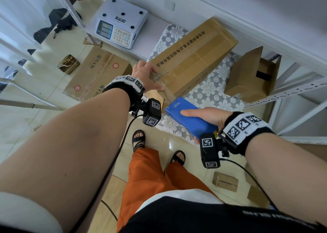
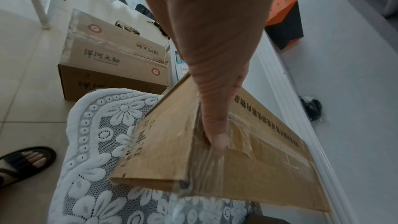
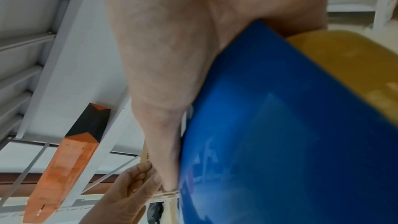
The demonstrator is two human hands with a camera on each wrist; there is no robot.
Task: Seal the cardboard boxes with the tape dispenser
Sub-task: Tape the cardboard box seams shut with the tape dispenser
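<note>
A long brown cardboard box point(image 1: 192, 59) lies slanted on a white lace cloth point(image 1: 212, 91). My left hand point(image 1: 148, 77) grips its near left end, with the fingers over the side. In the left wrist view the thumb point(image 2: 215, 125) presses on clear tape point(image 2: 206, 173) that wraps over the box point(image 2: 269, 142) corner. My right hand point(image 1: 203, 116) holds the blue tape dispenser point(image 1: 189, 119) just in front of that end, apart from the box. The right wrist view shows the dispenser point(image 3: 280, 142) with its brownish tape roll point(image 3: 355, 67).
A white weighing scale point(image 1: 118, 22) sits on the shelf at the back left. To the right stands a smaller open box point(image 1: 253, 77). A big printed box point(image 1: 95, 73) and a small box point(image 1: 225, 181) are on the tiled floor. White metal shelf frames flank both sides.
</note>
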